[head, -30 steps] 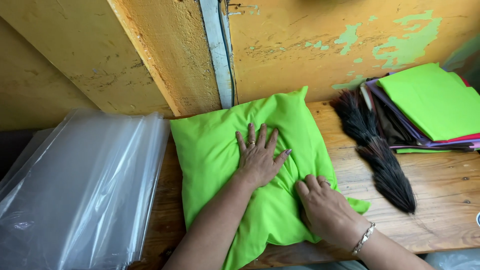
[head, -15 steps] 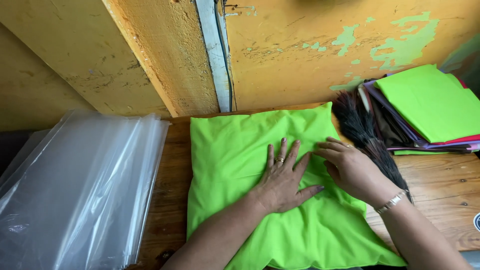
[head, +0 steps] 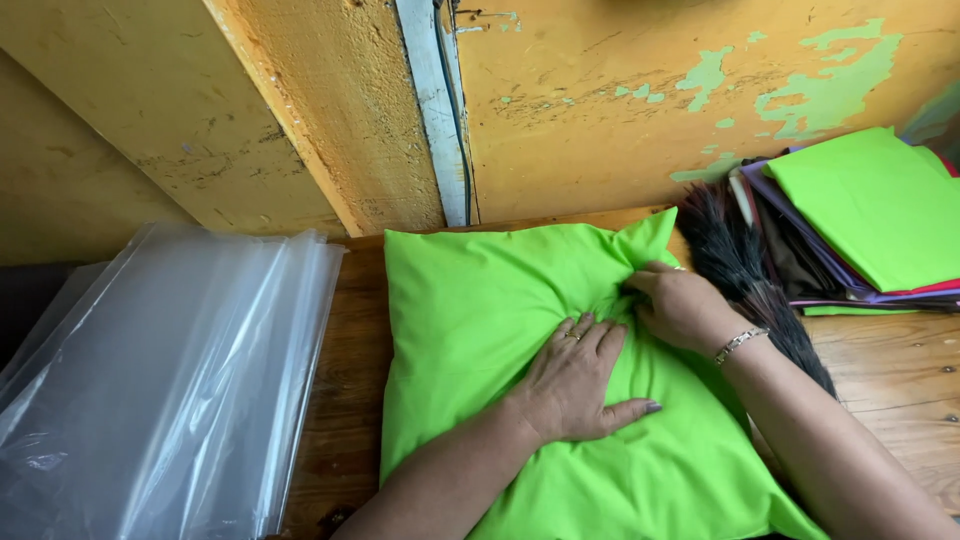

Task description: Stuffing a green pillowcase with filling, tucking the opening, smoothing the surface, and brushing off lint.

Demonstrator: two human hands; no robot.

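Lime-green fabric: one stuffed cushion [head: 480, 330], square, lying flat on the wooden tabletop [head: 900, 370], its far edge close to the yellow wall [head: 620, 110], its near right corner running to the bottom of the view.

Left hand [head: 575, 380]: laid flat on the middle of the cushion, fingers spread and pressing down, gripping nothing; a ring on one finger.

Right hand [head: 680, 300]: at the cushion's far right part, grip closed on a gathered fold of the green cloth; a metal bracelet [head: 740, 343] on the wrist.

Clear plastic bags [head: 160, 380]: a loose stack, glossy and see-through, at the left, just beside the cushion's left edge with a narrow strip of bare wood between.

Dark brush [head: 740, 270]: black bristles, lying just right of the cushion, partly under the right forearm.

Folded cloth stack [head: 860, 210]: far right, a lime-green piece on top, purple, red and dark edges showing beneath, touching the wall's foot.

Wall: worn yellow paint with green patches, a pale upright strip [head: 435, 110] behind the cushion.

Open room: bare tabletop at the near right, beyond the forearm.
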